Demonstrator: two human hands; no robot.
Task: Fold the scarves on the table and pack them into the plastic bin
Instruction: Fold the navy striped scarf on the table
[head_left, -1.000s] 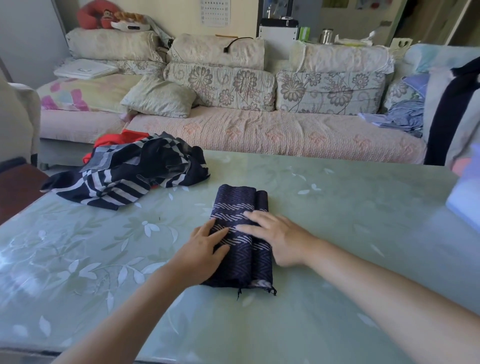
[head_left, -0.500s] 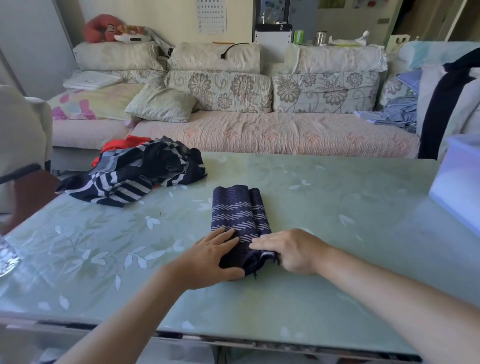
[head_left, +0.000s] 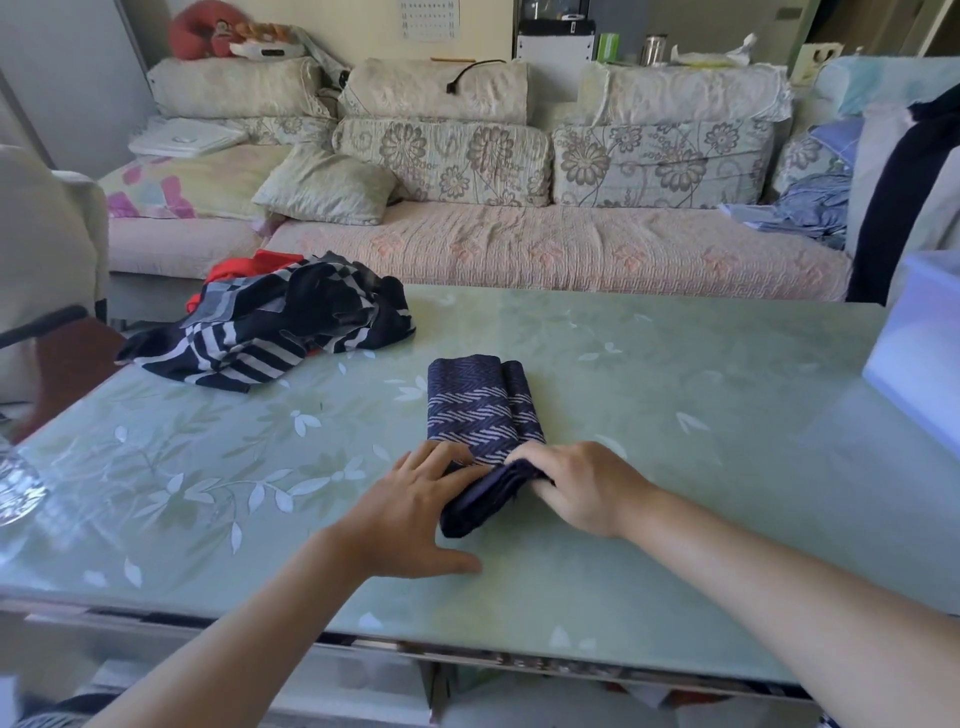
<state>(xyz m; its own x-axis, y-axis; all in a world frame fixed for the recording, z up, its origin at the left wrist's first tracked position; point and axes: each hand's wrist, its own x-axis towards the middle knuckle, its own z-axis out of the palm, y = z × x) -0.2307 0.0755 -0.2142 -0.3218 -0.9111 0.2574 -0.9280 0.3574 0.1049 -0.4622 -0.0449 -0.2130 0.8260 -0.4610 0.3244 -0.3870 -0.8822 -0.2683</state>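
Observation:
A navy scarf with pale zigzag stripes (head_left: 478, 405) lies folded into a narrow strip in the middle of the green glass table (head_left: 675, 415). Its near end is lifted off the glass. My right hand (head_left: 576, 486) grips that end with curled fingers. My left hand (head_left: 410, 509) has its fingers on the left side of the same end and its thumb flat on the table. A crumpled black, grey and white striped scarf (head_left: 270, 332) lies at the far left over a red cloth (head_left: 249, 265). The translucent plastic bin (head_left: 919, 353) stands at the right edge.
A glass object (head_left: 18, 488) sits at the table's left edge. A sofa (head_left: 519, 244) with cushions and blue clothes runs behind the table. A chair (head_left: 47, 332) stands at the left. The table's near edge is close below my forearms.
Both hands slid from the scarf's middle to its near end. The right hand took hold of that end and raised it off the glass.

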